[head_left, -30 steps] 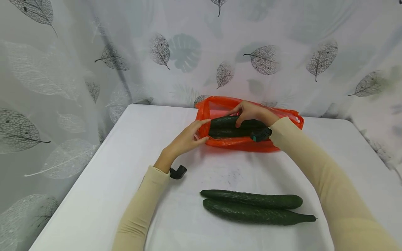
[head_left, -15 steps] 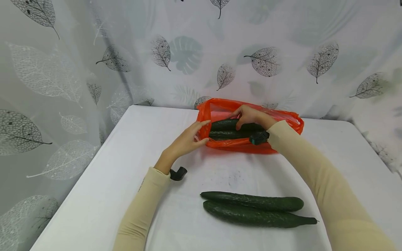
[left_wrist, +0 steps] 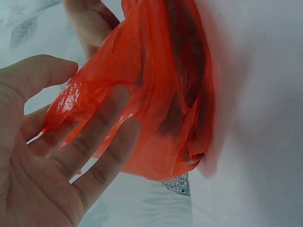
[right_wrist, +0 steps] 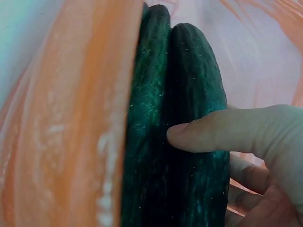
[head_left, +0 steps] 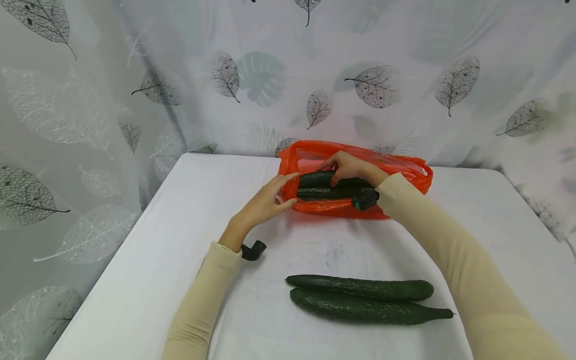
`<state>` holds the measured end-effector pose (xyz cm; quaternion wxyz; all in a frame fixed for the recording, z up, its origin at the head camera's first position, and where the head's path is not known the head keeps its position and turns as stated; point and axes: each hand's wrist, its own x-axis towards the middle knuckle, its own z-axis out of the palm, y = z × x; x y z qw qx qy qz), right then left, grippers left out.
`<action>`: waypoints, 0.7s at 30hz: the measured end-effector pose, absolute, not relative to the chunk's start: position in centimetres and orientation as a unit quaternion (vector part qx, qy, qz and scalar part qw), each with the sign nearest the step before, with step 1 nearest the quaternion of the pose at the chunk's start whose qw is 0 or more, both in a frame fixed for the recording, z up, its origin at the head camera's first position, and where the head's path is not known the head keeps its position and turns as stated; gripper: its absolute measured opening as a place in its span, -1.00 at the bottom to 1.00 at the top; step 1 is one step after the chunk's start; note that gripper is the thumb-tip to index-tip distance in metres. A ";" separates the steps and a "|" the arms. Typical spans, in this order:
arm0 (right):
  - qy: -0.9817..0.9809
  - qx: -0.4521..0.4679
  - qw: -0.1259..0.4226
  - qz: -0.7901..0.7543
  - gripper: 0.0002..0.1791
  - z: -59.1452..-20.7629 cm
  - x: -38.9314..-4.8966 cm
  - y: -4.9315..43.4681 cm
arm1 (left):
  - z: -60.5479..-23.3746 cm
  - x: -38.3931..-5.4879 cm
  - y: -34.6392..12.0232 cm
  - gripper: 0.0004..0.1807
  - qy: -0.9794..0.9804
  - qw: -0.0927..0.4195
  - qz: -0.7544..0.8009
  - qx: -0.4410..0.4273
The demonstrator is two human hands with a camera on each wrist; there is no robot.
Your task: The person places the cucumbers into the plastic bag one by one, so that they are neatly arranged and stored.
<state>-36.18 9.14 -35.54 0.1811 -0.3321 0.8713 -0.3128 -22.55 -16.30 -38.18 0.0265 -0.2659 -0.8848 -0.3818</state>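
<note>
The table (head_left: 189, 200) has a white top, with faint dark smudges (head_left: 334, 255) near the middle. Close to its far edge lies a red bag (head_left: 342, 211). Well nearer, a cucumber (head_left: 360, 287) lies crosswise, thin end left; a second cucumber (head_left: 369, 307) lies along its near side, thin end right.

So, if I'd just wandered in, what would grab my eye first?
Probably the bright red plastic bag at the far side of the white table, with dark green cucumbers inside. The person's right fingers reach in and hold one of them, while the left fingers are spread at the bag's left end. Nearer the viewer, two more cucumbers lie side by side on the table.
</note>
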 end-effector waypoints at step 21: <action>0.867 -0.284 0.170 -0.373 -0.54 -35.8 -35.1 10.8 | -38.1 -22.2 -16.0 -0.28 -0.885 0.030 -0.377 -0.273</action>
